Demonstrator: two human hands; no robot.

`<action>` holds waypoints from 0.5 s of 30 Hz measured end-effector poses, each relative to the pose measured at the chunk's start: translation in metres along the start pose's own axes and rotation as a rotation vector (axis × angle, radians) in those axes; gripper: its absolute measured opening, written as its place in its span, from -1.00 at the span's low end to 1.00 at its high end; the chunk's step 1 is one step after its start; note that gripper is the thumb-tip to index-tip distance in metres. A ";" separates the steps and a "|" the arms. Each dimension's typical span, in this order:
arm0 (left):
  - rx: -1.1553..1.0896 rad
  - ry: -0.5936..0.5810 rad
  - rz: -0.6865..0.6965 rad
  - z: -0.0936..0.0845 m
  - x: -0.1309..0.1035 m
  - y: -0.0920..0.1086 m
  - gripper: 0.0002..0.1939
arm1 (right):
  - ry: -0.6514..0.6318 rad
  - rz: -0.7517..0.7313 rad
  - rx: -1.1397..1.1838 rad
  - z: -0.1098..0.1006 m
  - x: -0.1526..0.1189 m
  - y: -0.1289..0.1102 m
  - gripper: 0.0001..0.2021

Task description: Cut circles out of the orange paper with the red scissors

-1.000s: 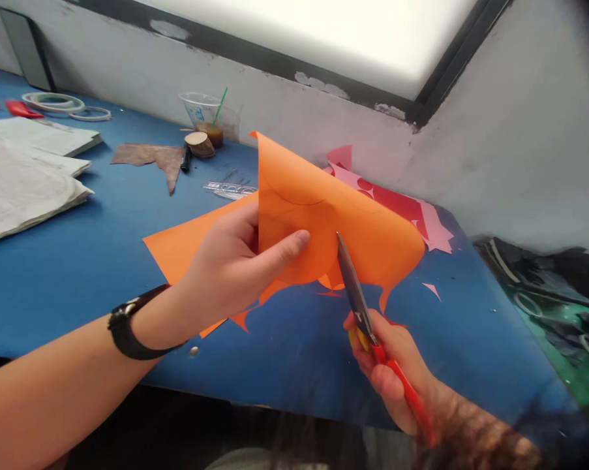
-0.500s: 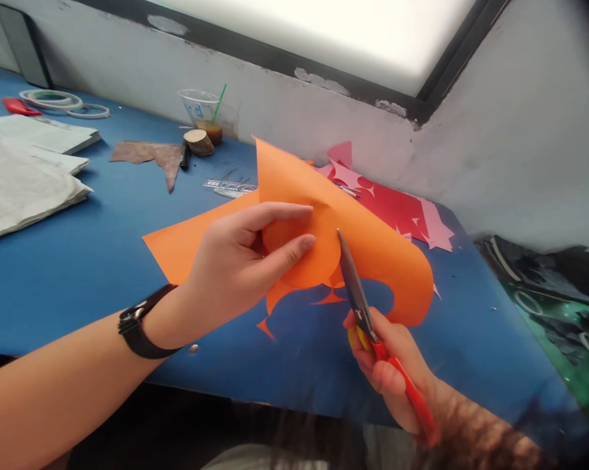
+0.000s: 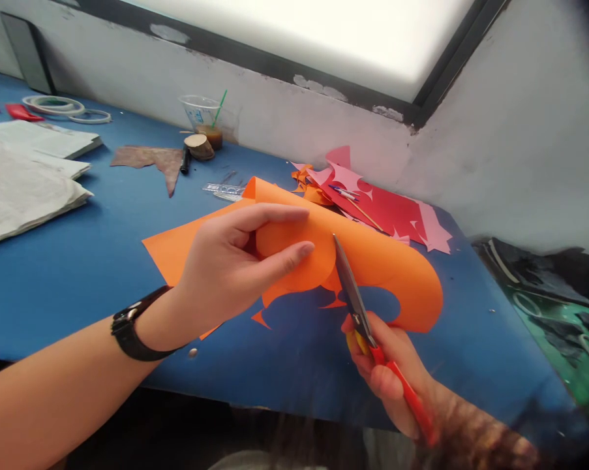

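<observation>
- The orange sheet is the landmark: it is lifted off the blue table and curled over, probably so that the blades can get at the curved edge from below.
- The left hand pinches the sheet near its middle, thumb on the near face and fingers over the top, clamped on the paper; this seems to keep the rounded part taut and facing the cut.
- The right hand, just below the sheet, is closed round the red handles of the scissors.
- The blades point up into the sheet beside the left thumb; they look nearly together, with the tip at the curved edge.
- Beyond the sheet, against the wall, lie red and pink scraps with a pen on them.
- Left of the sheet and well apart lie a paper stack, a plastic cup and tape rolls.
</observation>
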State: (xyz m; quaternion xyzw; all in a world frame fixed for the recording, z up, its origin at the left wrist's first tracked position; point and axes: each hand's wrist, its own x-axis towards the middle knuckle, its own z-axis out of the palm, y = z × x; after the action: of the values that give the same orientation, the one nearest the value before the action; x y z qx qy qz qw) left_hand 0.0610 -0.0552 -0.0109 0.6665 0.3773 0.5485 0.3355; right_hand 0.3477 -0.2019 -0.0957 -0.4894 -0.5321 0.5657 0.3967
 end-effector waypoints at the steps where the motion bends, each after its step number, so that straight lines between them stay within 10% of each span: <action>1: 0.005 0.004 0.005 0.000 0.000 0.000 -0.64 | -0.006 -0.002 0.007 0.000 -0.001 0.000 -0.15; 15: 0.006 -0.010 -0.050 0.000 -0.002 0.004 -0.58 | 0.023 -0.003 0.001 0.002 0.000 -0.003 -0.16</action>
State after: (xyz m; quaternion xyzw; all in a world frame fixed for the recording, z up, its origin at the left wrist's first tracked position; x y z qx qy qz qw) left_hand 0.0615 -0.0585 -0.0083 0.6605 0.3938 0.5355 0.3491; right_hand 0.3457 -0.2014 -0.0924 -0.4949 -0.5279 0.5597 0.4039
